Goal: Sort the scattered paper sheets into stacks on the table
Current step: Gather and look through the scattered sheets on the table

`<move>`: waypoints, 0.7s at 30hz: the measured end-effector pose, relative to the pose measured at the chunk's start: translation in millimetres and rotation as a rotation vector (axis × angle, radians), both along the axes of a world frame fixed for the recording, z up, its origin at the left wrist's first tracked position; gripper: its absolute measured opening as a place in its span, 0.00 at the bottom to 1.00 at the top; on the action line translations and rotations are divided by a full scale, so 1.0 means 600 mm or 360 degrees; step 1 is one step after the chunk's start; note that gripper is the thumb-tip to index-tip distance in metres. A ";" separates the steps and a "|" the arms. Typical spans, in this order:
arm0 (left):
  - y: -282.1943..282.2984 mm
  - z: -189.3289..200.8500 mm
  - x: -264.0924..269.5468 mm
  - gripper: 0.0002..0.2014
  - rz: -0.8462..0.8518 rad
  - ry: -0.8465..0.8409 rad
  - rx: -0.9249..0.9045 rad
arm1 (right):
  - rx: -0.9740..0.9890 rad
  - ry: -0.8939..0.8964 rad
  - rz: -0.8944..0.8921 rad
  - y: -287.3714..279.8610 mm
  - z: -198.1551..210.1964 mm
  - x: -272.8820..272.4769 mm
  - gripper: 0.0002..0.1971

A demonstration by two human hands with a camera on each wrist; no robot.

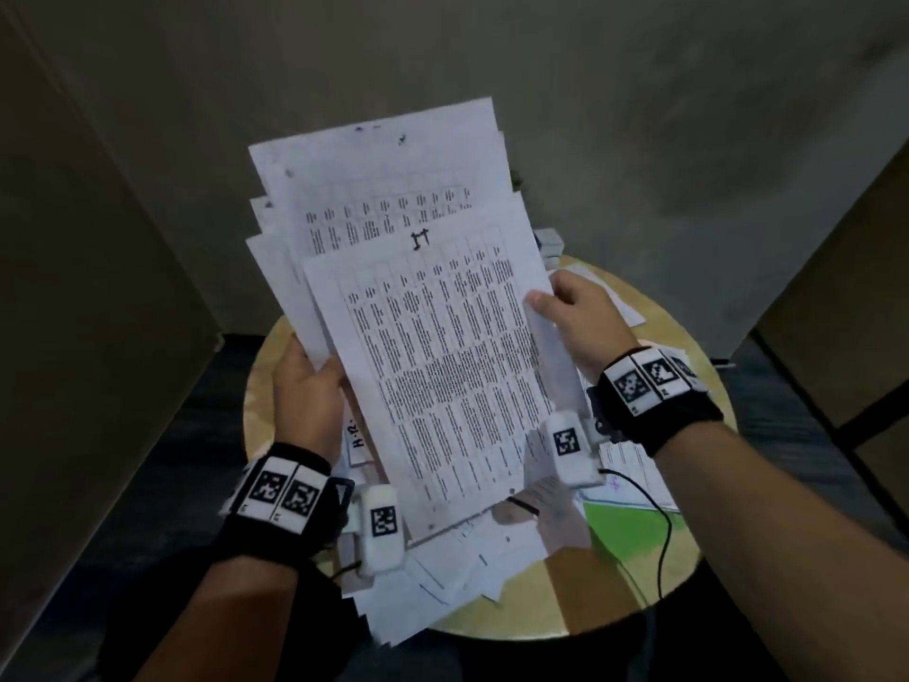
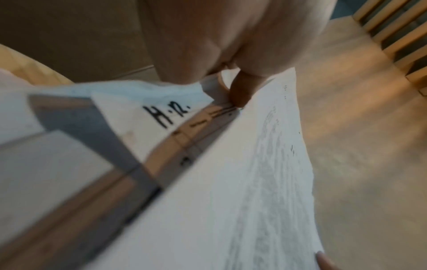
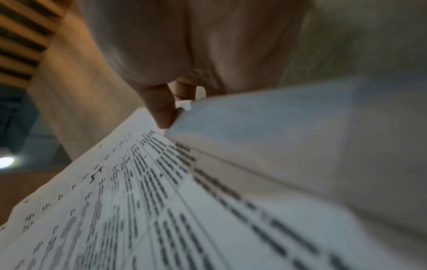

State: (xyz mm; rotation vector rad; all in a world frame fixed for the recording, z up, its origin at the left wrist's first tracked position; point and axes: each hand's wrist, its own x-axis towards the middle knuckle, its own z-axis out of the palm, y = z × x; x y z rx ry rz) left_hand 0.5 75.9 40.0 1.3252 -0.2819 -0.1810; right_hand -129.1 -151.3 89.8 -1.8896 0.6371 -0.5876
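A fanned bundle of printed white sheets [image 1: 433,337] is held tilted above the round wooden table [image 1: 639,603]. My left hand [image 1: 310,386] grips its left edge, thumb on top; the left wrist view shows that thumb [image 2: 242,91] pressing on the sheets [image 2: 242,182]. My right hand [image 1: 565,307] pinches the right edge of the top sheet, its thumb [image 3: 161,109] lying on the printed page [image 3: 138,201]. More loose sheets [image 1: 442,573] lie scattered on the table under the bundle, one marked with handwritten letters [image 2: 161,117].
A green sheet [image 1: 624,529] and a black cable [image 1: 659,529] lie on the table's right side. A small grey-white object [image 1: 548,241] sits at the far edge. Grey walls close in behind and at both sides, and dark floor surrounds the table.
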 end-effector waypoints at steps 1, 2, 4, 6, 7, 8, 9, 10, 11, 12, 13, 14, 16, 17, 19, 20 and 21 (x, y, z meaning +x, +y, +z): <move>-0.003 0.006 -0.009 0.18 -0.0034 0.0023 -0.0005 | 0.0074 -0.0018 0.0001 0.004 -0.004 -0.011 0.13; -0.006 0.011 -0.018 0.16 -0.0067 0.0039 -0.0023 | 0.0138 -0.0045 -0.0009 0.006 -0.009 -0.021 0.10; -0.011 0.024 -0.038 0.13 -0.0108 0.0069 -0.0091 | 0.0245 -0.0115 -0.0050 0.010 -0.015 -0.043 0.10; -0.015 0.031 -0.055 0.12 -0.0119 0.0085 -0.0130 | 0.0378 -0.0185 -0.0098 0.013 -0.016 -0.058 0.11; -0.015 0.032 -0.062 0.12 -0.0149 0.0055 -0.0109 | 0.0430 -0.0222 -0.0123 0.016 -0.015 -0.065 0.12; -0.015 0.030 -0.067 0.13 -0.0187 -0.0011 -0.0044 | 0.0462 -0.0258 -0.0149 0.018 -0.016 -0.070 0.12; -0.015 0.030 -0.073 0.14 -0.0220 -0.0103 0.0052 | 0.0473 -0.0288 -0.0167 0.021 -0.016 -0.076 0.12; -0.015 0.028 -0.075 0.16 -0.0219 -0.0187 0.0149 | 0.0462 -0.0312 -0.0170 0.023 -0.015 -0.082 0.12; -0.015 0.027 -0.077 0.18 -0.0179 -0.0232 0.0229 | 0.0423 -0.0312 -0.0169 0.026 -0.015 -0.087 0.11; -0.016 0.025 -0.079 0.19 -0.0126 -0.0257 0.0284 | 0.0376 -0.0300 -0.0167 0.027 -0.014 -0.093 0.09; -0.017 0.024 -0.082 0.19 -0.0083 -0.0278 0.0319 | 0.0335 -0.0283 -0.0172 0.029 -0.015 -0.099 0.08; -0.020 0.025 -0.085 0.19 -0.0055 -0.0305 0.0342 | 0.0312 -0.0274 -0.0183 0.029 -0.015 -0.103 0.08; -0.023 0.028 -0.096 0.18 -0.0024 -0.0351 0.0380 | 0.0288 -0.0249 -0.0202 0.030 -0.018 -0.108 0.09; -0.025 0.030 -0.100 0.18 -0.0009 -0.0371 0.0390 | 0.0275 -0.0247 -0.0210 0.033 -0.020 -0.108 0.10; -0.029 0.032 -0.106 0.17 0.0007 -0.0397 0.0359 | 0.0244 -0.0281 -0.0235 0.037 -0.021 -0.106 0.10; -0.032 0.034 -0.108 0.17 0.0022 -0.0388 0.0336 | 0.0231 -0.0306 -0.0251 0.040 -0.022 -0.105 0.10; -0.035 0.037 -0.110 0.17 0.0042 -0.0377 0.0312 | 0.0225 -0.0335 -0.0264 0.043 -0.021 -0.103 0.10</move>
